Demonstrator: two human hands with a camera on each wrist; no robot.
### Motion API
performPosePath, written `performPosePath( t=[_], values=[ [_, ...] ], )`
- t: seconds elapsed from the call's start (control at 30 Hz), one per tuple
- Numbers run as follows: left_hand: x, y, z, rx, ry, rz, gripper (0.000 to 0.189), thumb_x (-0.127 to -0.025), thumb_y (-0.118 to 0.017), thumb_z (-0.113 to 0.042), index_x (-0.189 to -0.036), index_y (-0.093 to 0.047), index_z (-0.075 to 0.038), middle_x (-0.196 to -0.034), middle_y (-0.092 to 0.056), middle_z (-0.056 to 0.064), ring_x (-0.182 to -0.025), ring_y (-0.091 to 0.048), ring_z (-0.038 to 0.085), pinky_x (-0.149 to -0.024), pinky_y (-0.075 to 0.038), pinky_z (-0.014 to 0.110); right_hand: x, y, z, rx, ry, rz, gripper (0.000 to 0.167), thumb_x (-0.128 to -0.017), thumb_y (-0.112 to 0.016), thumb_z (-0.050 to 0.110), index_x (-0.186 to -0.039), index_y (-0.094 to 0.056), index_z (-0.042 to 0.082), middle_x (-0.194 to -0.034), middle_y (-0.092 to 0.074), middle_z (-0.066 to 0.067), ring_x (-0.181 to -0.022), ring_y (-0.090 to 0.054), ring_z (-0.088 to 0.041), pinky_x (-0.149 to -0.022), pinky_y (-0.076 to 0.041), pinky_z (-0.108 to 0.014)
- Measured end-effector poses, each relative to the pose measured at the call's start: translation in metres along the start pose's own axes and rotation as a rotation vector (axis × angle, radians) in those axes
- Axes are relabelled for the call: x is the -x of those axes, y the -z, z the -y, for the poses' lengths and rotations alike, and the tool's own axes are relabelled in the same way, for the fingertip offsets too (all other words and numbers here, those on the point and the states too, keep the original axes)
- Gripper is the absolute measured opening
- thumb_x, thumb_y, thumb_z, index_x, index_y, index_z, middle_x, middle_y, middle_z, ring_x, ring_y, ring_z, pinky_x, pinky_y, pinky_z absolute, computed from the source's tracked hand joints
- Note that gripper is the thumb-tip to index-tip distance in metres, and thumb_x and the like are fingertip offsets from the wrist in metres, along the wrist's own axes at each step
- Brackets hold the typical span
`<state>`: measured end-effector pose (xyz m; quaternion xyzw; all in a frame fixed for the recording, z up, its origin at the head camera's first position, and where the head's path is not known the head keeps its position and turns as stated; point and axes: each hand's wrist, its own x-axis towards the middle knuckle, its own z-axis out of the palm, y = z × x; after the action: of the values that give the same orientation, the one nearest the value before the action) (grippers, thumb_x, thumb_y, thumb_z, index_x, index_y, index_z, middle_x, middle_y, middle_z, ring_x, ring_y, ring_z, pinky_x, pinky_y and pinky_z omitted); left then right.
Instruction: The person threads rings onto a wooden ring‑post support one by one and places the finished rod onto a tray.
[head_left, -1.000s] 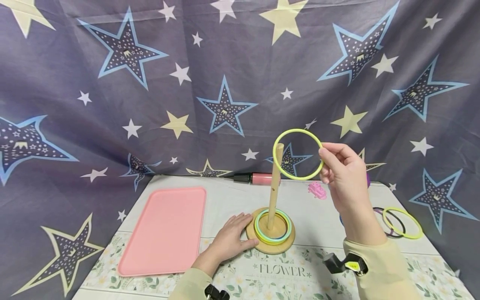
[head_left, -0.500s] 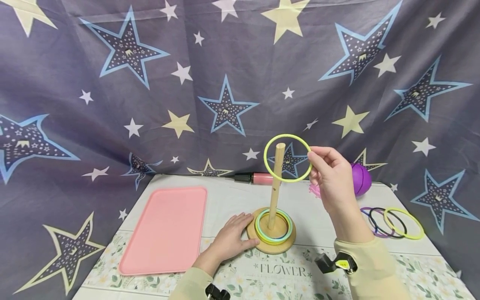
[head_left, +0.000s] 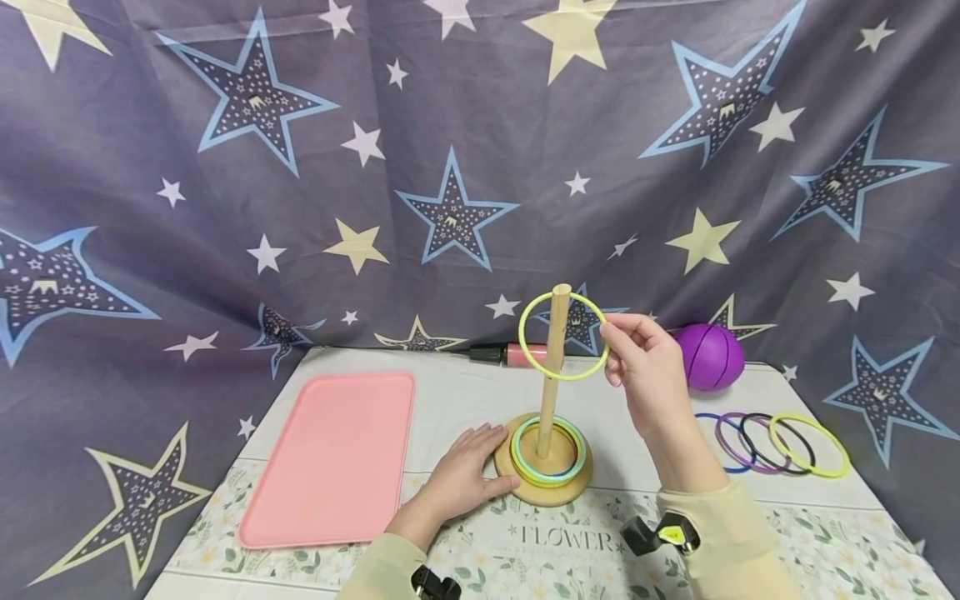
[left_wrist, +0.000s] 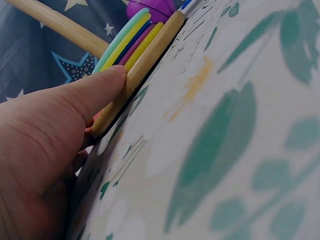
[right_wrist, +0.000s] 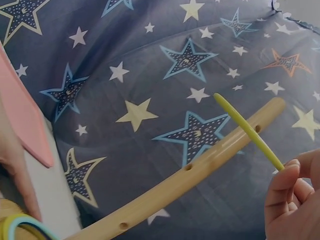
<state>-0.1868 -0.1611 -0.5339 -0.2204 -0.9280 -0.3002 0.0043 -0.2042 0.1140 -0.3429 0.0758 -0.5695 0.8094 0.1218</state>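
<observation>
My right hand (head_left: 648, 379) pinches a thin yellow-green ring (head_left: 567, 378) at its right side between thumb and forefinger. In the head view the ring's near edge passes in front of the wooden peg (head_left: 557, 342) and its far edge behind the top. The right wrist view shows this ring (right_wrist: 248, 131) nearly edge-on, crossing the peg (right_wrist: 220, 150) below its tip. Several coloured rings, turquoise (left_wrist: 125, 35) uppermost, lie stacked round the peg's foot. On the left rim of the round wooden base (head_left: 551, 497) rests my left hand (head_left: 461, 475), fingers extended, thumb (left_wrist: 102, 85) at the edge.
A pink tray (head_left: 330, 458) lies at the left. Overlapping loose rings, with a yellow one (head_left: 828, 475) outermost, lie at the right below a purple ball (head_left: 711, 357). A pink-and-black cylinder (head_left: 491, 354) lies behind the peg, before a star-patterned curtain (head_left: 450, 108).
My right hand has moved left and down with the ring, from beside and above the peg's top to round it. The ball and loose rings have come into fuller view. My left hand stays put.
</observation>
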Motion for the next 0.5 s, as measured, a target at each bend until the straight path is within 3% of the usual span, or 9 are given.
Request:
performPosePath(
  t=[0.5],
  values=[
    [0.0,0.0,0.0,-0.018,0.0,-0.002,0.086,-0.1,-0.079,-0.055,-0.164,-0.051,-0.005,-0.168,-0.052,0.013,-0.162,-0.037,0.032,-0.137,-0.023,0.049,0.01,0.01,-0.034,0.057,-0.131,-0.033,0.011,-0.108,-0.067,0.0,-0.118,-0.071,0.0,-0.084,-0.063,0.0,-0.06,-0.053,-0.006,-0.047,-0.045,-0.014]
  ],
)
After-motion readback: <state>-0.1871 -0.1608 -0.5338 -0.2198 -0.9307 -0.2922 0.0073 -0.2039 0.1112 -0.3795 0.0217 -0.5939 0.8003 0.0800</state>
